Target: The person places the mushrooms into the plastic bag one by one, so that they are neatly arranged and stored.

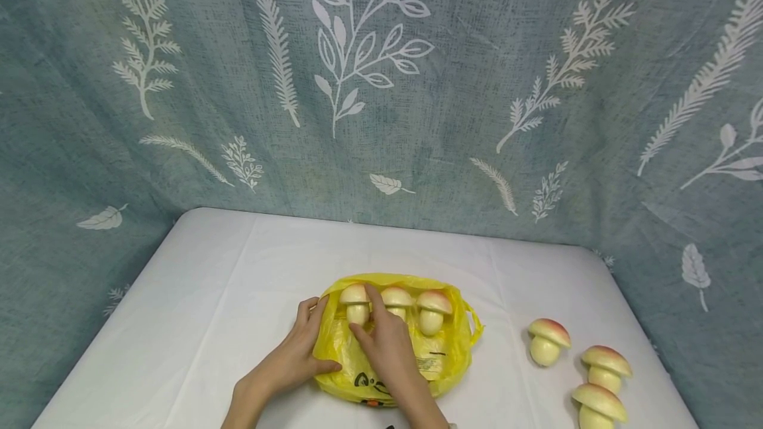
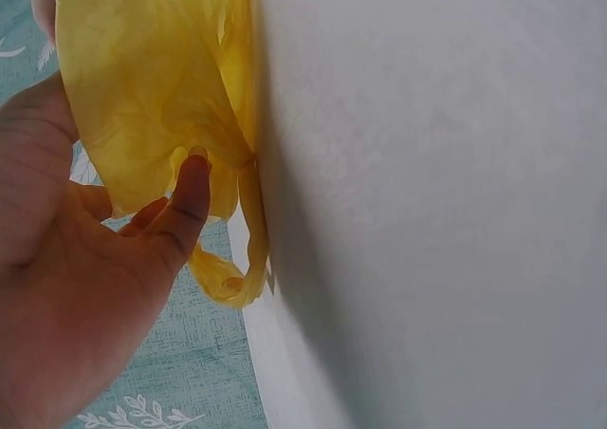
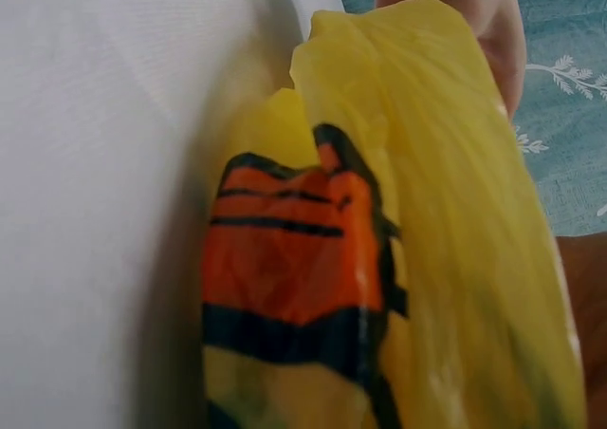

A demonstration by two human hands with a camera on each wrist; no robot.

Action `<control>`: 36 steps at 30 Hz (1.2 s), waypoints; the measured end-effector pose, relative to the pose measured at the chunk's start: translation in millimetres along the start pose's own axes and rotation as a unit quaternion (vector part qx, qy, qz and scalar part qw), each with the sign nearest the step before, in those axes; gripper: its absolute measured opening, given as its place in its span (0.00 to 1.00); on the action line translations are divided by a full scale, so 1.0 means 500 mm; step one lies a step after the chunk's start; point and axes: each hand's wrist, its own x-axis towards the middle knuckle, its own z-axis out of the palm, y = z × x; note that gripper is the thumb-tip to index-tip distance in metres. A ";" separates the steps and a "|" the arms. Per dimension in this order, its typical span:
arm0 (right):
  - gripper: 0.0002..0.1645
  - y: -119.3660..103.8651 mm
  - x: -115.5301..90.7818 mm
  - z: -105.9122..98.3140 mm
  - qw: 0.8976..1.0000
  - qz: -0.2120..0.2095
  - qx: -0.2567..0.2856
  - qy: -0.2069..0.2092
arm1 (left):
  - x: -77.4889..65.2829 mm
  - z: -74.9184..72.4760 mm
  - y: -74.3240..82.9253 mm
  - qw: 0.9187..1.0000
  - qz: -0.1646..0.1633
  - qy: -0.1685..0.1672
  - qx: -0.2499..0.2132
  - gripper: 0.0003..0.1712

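A yellow plastic bag (image 1: 456, 353) lies wide-mouthed near the table's front, with a printed cartoon face. Inside it, three toy mushrooms (image 1: 432, 313) with pale stems and red-tinged caps sit in a row along the far side. My left hand (image 1: 292, 353) grips the bag's left edge, its fingers against the plastic in the left wrist view. My right hand (image 1: 390, 343) reaches into the bag and holds the leftmost mushroom (image 1: 357, 314) between index finger and thumb. In the right wrist view, the bag's side (image 3: 446, 163) hides most of this hand.
On the right part of the white-covered table (image 1: 238, 270) stand three more toy mushrooms: one alone (image 1: 546, 343), and a rear one (image 1: 605, 366) close behind a front one (image 1: 598, 406). A leaf-patterned green-blue cloth (image 1: 381, 98) hangs behind the table.
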 end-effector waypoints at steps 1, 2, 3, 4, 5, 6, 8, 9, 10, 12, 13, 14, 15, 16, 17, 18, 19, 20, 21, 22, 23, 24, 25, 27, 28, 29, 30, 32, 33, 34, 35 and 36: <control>0.44 -0.001 0.001 0.002 1.000 0.001 -0.003 0.003 | 0.000 0.000 0.000 1.000 -0.001 0.000 0.000 0.65; 0.44 -0.001 0.002 0.004 1.000 0.000 -0.007 0.006 | 0.000 0.000 0.000 1.000 0.000 0.001 -0.002 0.65; 0.44 -0.002 0.003 0.007 1.000 0.000 -0.012 0.009 | 0.000 0.000 0.000 1.000 0.000 0.001 -0.002 0.65; 0.44 -0.002 0.004 0.009 1.000 -0.001 -0.016 0.011 | 0.001 0.000 -0.001 1.000 0.000 0.001 -0.003 0.65; 0.44 -0.002 0.004 0.011 1.000 -0.002 -0.021 0.014 | 0.001 0.001 -0.001 1.000 0.002 0.001 -0.004 0.65; 0.44 -0.002 0.005 0.013 1.000 -0.004 -0.026 0.016 | 0.001 0.001 -0.001 1.000 0.002 0.001 -0.004 0.65; 0.44 -0.001 0.006 0.015 0.999 -0.006 -0.033 0.019 | 0.001 0.001 0.000 1.000 0.004 0.001 -0.002 0.65; 0.44 -0.001 0.006 0.016 0.999 -0.006 -0.034 0.019 | 0.001 0.001 0.000 1.000 0.003 0.001 0.000 0.65; 0.44 -0.001 0.007 0.016 0.999 -0.006 -0.034 0.019 | 0.001 0.001 0.000 1.000 0.003 0.000 0.001 0.65; 0.44 -0.001 0.007 0.017 0.999 -0.004 -0.033 0.017 | 0.001 0.001 0.002 1.000 0.003 0.000 0.000 0.65; 0.44 -0.001 0.006 0.017 0.999 -0.002 -0.032 0.016 | 0.001 0.001 0.002 1.000 0.003 0.000 -0.001 0.65; 0.44 -0.001 0.007 0.017 0.999 0.000 -0.031 0.015 | 0.002 0.001 0.003 1.000 0.002 0.001 -0.002 0.65; 0.44 -0.002 0.007 0.017 0.999 0.002 -0.030 0.014 | 0.002 0.001 0.003 1.000 0.003 0.001 -0.003 0.65; 0.44 -0.002 0.007 0.017 0.999 0.002 -0.029 0.014 | 0.002 0.001 0.004 1.000 0.003 0.001 -0.004 0.65; 0.44 -0.003 0.007 0.017 0.999 0.001 -0.029 0.015 | 0.001 0.001 0.004 1.000 0.004 0.001 -0.005 0.65; 0.44 -0.003 0.007 0.017 0.999 0.001 -0.030 0.016 | 0.001 0.001 0.005 1.000 0.004 0.002 -0.006 0.65; 0.44 -0.004 0.007 0.017 0.999 0.001 -0.031 0.016 | 0.001 0.001 0.005 1.000 0.005 0.002 -0.005 0.65; 0.44 -0.004 0.007 0.017 0.999 0.002 -0.032 0.016 | 0.001 0.001 0.005 1.000 0.006 0.001 -0.004 0.65; 0.44 -0.004 0.007 0.016 0.999 0.001 -0.032 0.016 | 0.001 0.002 0.005 1.000 0.006 0.001 -0.004 0.65; 0.44 -0.003 0.007 0.017 0.999 0.001 -0.032 0.017 | 0.001 0.002 0.004 1.000 0.006 0.001 -0.004 0.65; 0.44 -0.003 0.006 0.017 0.999 0.001 -0.033 0.017 | 0.001 0.003 0.004 1.000 0.006 0.001 -0.003 0.65; 0.44 -0.002 0.006 0.017 0.999 0.000 -0.032 0.018 | 0.001 0.003 0.003 1.000 0.007 0.001 -0.002 0.65; 0.45 -0.002 0.006 0.017 0.999 0.000 -0.031 0.018 | 0.001 0.003 0.002 1.000 0.006 0.001 -0.002 0.65; 0.45 0.000 0.005 0.017 0.999 -0.002 -0.030 0.020 | 0.002 0.004 0.001 1.000 0.005 0.000 -0.002 0.65; 0.45 0.000 0.005 0.017 0.999 -0.002 -0.030 0.020 | 0.001 0.004 0.001 1.000 0.005 0.000 -0.001 0.65; 0.45 0.000 0.005 0.016 0.999 -0.001 -0.031 0.019 | 0.001 0.004 0.001 1.000 0.006 0.000 0.000 0.65; 0.45 0.000 0.005 0.016 0.999 -0.001 -0.031 0.018 | 0.001 0.004 0.001 1.000 0.006 0.000 0.000 0.65; 0.45 0.000 0.005 0.015 0.999 0.002 -0.032 0.015 | 0.002 0.004 0.002 1.000 0.007 0.000 0.001 0.65; 0.45 0.000 0.006 0.014 0.999 0.003 -0.033 0.015 | 0.002 0.004 0.002 1.000 0.008 0.000 0.002 0.65; 0.45 0.000 0.006 0.014 0.999 0.002 -0.033 0.015 | 0.002 0.003 0.002 1.000 0.009 0.001 0.002 0.65; 0.45 0.000 0.007 0.014 0.999 0.001 -0.033 0.015 | 0.002 0.003 0.003 1.000 0.009 0.001 0.002 0.65; 0.45 0.000 0.007 0.013 0.999 0.000 -0.032 0.017 | 0.002 0.003 0.003 1.000 0.008 0.001 0.002 0.65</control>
